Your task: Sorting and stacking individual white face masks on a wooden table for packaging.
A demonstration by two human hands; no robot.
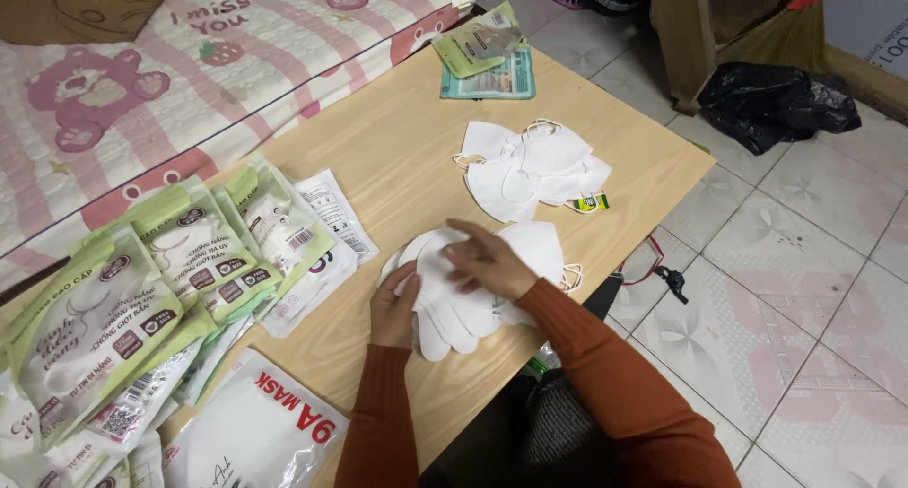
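A single head-worn camera looks steeply down, close over the wooden table (397, 138), facing a patterned mattress (142, 81) beyond.
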